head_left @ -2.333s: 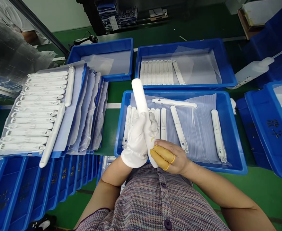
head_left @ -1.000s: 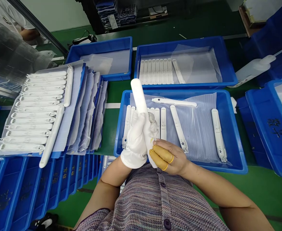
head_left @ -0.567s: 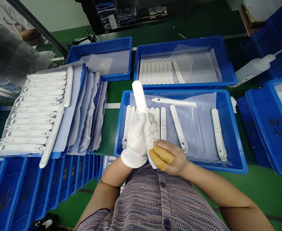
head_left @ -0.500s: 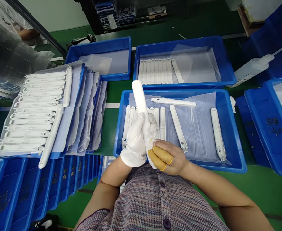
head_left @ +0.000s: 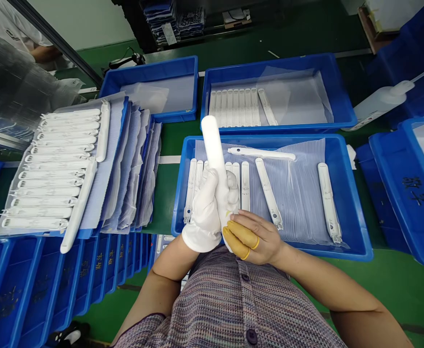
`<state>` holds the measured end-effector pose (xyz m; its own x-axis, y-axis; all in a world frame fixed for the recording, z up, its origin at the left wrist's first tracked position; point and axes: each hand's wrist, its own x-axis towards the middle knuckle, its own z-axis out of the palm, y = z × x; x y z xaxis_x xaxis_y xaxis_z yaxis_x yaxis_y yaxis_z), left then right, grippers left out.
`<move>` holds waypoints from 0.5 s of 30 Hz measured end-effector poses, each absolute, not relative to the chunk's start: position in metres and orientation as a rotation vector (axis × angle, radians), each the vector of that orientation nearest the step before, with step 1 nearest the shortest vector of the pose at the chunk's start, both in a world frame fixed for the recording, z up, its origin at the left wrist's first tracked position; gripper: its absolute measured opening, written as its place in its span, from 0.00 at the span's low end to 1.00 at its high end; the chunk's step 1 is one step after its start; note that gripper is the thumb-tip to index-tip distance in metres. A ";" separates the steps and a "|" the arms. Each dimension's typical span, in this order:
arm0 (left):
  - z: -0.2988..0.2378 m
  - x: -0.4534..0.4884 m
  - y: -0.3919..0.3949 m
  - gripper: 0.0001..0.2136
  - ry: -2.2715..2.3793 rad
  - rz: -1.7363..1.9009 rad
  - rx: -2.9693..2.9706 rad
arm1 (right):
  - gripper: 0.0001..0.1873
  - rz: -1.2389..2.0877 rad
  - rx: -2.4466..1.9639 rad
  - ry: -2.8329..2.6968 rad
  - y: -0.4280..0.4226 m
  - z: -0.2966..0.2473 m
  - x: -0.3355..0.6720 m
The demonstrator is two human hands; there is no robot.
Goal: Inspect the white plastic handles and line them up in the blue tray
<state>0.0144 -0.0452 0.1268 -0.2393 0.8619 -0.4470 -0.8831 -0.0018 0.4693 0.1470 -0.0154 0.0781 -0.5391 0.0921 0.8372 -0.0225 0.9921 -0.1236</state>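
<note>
My left hand (head_left: 203, 217), in a white cotton glove, grips a long white plastic handle (head_left: 212, 145) upright, and a wad of white cloth (head_left: 232, 191) is pressed around its middle. My right hand (head_left: 251, 237), with yellow finger cots on two fingers, holds the handle's lower end. Both hands are above the near edge of a blue tray (head_left: 353, 193) lined with clear plastic. Slim white plastic strips (head_left: 269, 193) lie in it, with one more (head_left: 328, 203) to the right and a slender white piece (head_left: 261, 153) across the top.
On the left lie stacked sheets with rows of white parts (head_left: 52, 164). A row of blue bins (head_left: 52, 285) runs along the near left. Behind stands a blue tray (head_left: 277, 63) of white strips; a white squeeze bottle (head_left: 380, 106) lies right. A person (head_left: 12, 29) stands at the top left.
The handle now stands a little more upright, its top shifted slightly right. My right fingers have moved slightly along its lower end, with the cloth still around it.
</note>
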 end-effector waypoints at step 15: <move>0.119 0.017 -0.042 0.21 0.745 1.600 -0.171 | 0.09 0.255 -0.104 -2.163 -0.012 0.078 0.149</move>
